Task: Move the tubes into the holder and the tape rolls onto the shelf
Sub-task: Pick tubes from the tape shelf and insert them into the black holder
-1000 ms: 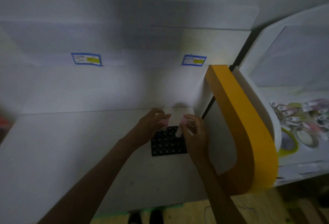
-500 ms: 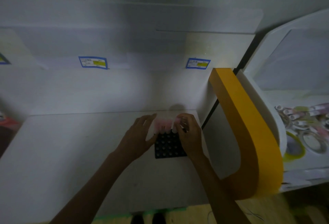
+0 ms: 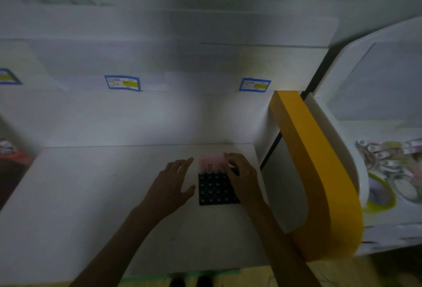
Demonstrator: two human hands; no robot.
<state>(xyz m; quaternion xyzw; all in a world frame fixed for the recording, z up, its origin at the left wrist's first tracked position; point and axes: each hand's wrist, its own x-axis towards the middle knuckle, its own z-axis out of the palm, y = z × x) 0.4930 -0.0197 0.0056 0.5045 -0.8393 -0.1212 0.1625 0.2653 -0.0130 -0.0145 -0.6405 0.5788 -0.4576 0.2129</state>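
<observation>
A black tube holder [image 3: 214, 189] with a grid of holes lies on the white shelf board [image 3: 91, 195]. Several pink-capped tubes [image 3: 211, 162] stand in its far row. My right hand [image 3: 242, 177] lies over the holder's right side, its fingertips at the rightmost tubes; whether it pinches one is blurred. Just left of the holder my left hand [image 3: 173, 184] hovers with fingers spread, holding nothing. More tubes [image 3: 383, 152] and tape rolls [image 3: 379, 195] lie in a white bin at the right.
A yellow-edged curved panel [image 3: 319, 172] rises between the shelf and the white bin [image 3: 347, 140]. Blue-framed labels [image 3: 122, 83] mark the shelf's back wall. Something red [image 3: 13, 156] lies at the far left.
My left hand let go of its tube and drew back to the left with fingers spread. My right hand came down onto the holder's far right. The pink tubes now stand in the far row.
</observation>
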